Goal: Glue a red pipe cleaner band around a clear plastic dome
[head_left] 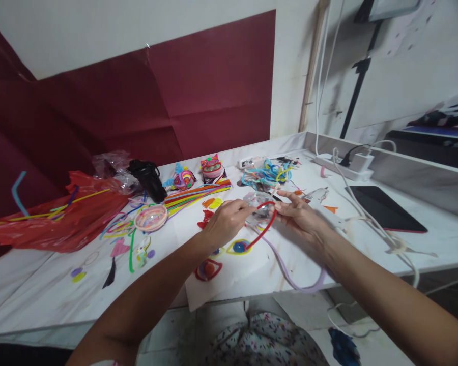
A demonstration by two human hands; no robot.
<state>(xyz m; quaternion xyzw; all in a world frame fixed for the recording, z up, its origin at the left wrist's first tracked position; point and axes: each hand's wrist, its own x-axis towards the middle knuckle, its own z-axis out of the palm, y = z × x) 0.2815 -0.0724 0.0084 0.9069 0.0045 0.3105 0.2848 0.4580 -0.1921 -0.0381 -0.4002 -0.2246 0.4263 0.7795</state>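
A red pipe cleaner is bent into a curve between my hands. My left hand pinches its left end. My right hand grips it at the upper right bend, thumb and index finger closed on it. One end hangs down over a blue and yellow eye shape on a white sheet. Behind my fingers is a clear plastic piece, partly hidden. A lilac strip curves from below my hands toward the table's front edge. Near my left forearm lies a red eye shape with an orange centre.
Coloured pipe cleaners lie in a bundle, with two decorated figures behind. A pink-rimmed bowl and a red plastic bag are at left. A blue tangle sits behind; a black tablet, cables and power strip are right.
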